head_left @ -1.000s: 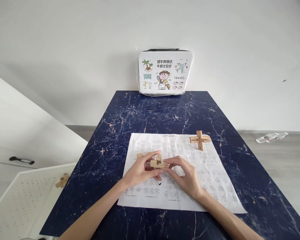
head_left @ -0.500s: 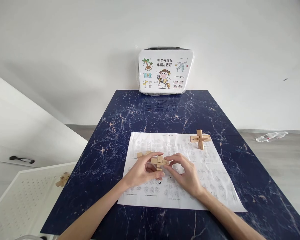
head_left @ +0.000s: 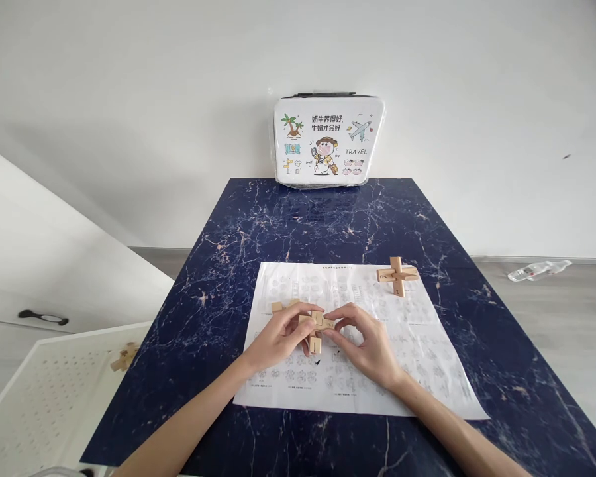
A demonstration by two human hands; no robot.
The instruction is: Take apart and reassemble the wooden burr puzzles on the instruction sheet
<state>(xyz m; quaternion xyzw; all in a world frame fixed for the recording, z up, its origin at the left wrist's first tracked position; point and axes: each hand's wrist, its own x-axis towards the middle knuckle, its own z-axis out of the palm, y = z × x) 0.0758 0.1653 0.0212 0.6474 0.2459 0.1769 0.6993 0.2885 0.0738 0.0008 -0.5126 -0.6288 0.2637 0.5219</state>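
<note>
1. The left hand's (head_left: 284,331) grip is closed around the left side of a small cluster of pale, square-edged wooden blocks (head_left: 316,345), thumb across the near face, forefinger along the far side. I can't make out what its lower fingers are doing.

2. The right hand (head_left: 368,344) has thumb and forefinger drawn in to a narrow pinch on the cluster's right end; the rest of its grip curls loosely.

3. The cluster sits between both hands, above or on a printed white paper sheet (head_left: 427,377); from here I can't tell whether it touches down.

4. I'd expect it to feel light, rigid and dry, with little slip. The wood looks sturdy; the joints seem the weak point, since loosely fitted blocks could slide apart.

5. The best holds look to be the flat sides of the projecting ends, pinched squarely, with one hand steadying the crossing.

6. Just past the left hand lie more pale wooden blocks (head_left: 277,307), partly hidden by its fingers.

7. Farther right, a cross-shaped wooden assembly (head_left: 398,278) rests on the sheet's far corner, all upon the dark blue, white-veined surface (head_left: 298,228).
</note>
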